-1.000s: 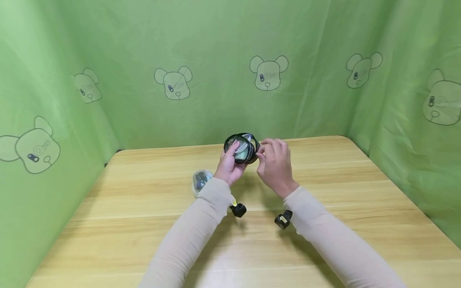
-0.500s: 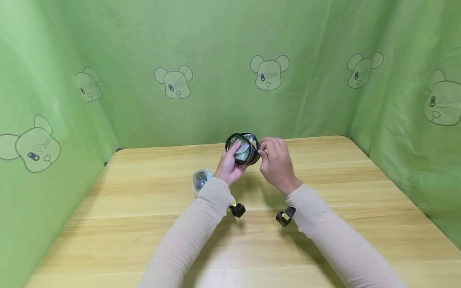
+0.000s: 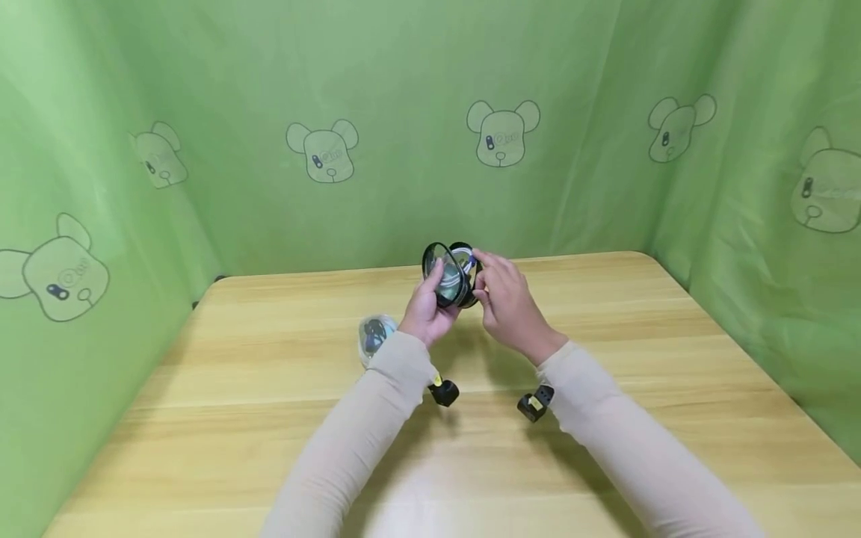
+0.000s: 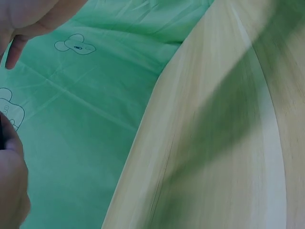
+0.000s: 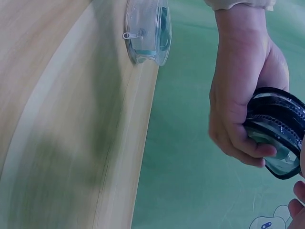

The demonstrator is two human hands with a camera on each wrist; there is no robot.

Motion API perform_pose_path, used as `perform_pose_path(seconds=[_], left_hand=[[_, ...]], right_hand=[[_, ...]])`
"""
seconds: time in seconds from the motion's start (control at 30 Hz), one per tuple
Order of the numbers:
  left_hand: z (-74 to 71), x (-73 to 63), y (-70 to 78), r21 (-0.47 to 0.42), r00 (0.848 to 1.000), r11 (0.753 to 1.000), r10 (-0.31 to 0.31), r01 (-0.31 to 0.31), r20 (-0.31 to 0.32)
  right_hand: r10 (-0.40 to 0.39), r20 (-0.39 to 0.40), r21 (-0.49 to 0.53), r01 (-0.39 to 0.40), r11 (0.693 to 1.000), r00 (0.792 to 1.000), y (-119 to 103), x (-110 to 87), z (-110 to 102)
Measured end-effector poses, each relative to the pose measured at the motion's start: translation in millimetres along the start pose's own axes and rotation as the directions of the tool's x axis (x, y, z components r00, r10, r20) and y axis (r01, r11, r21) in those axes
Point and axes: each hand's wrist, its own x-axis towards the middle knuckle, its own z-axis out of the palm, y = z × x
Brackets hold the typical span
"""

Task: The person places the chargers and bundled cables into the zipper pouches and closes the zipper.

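Observation:
My left hand point(image 3: 425, 310) grips a small round clear pouch point(image 3: 454, 288) with black trim, its thumb on the clear face. A white cable point(image 3: 464, 258) with a blue part shows inside. Zipper teeth line the pouch's black edges point(image 5: 271, 119) in the right wrist view, and its two rims stand apart. My right hand point(image 3: 513, 310) pinches the pouch's right rim, index finger near the top and thumb lower down. The left wrist view catches only parts of both hands, the left hand point(image 4: 12, 176) at bottom left and the right hand point(image 4: 38, 19) above it.
A second clear round zip pouch point(image 3: 374, 336) with a dark picture lies on the wooden table point(image 3: 282, 373), partly behind my left forearm. Black wrist cameras point(image 3: 444, 392) hang below both wrists. Green curtains point(image 3: 403, 209) with bear-head outlines surround the table's back and sides.
The pouch's rims have spread wider apart. My right index finger has moved up and left onto its upper right edge. The left hand keeps its hold almost in place.

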Motion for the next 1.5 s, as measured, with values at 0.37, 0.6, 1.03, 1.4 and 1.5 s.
perform_pose_path(seconds=[0.37,0.6,1.03,1.4,1.5], left_hand=[[5.4,-3.4,0.9,-0.049,0.998,0.997,-0.065,0.064,-0.021],[5.1,-2.7,0.0,-0.126,0.997,0.990,-0.066,0.061,-0.038],[2.8,-1.5,-0.8,-0.162,0.991,0.985,-0.084,0.066,-0.103],[6.1,-2.0,-3.3,-0.007,0.998,1.000,-0.030,0.029,-0.050],[6.7,-2.3,-3.8,-0.007,0.998,1.000,-0.022,0.021,-0.056]], right_hand=[[0.038,-0.001,0.011,-0.038,0.999,0.999,-4,-2.6,2],[0.038,-0.019,0.025,-0.037,0.999,0.999,-4,-2.2,3],[0.020,-0.052,0.002,-0.020,1.000,0.998,-4,-4.9,6],[0.001,-0.085,-0.008,-0.002,1.000,0.996,-5,-3.4,10],[-0.012,-0.093,-0.012,0.011,1.000,0.996,-6,-1.9,11]])
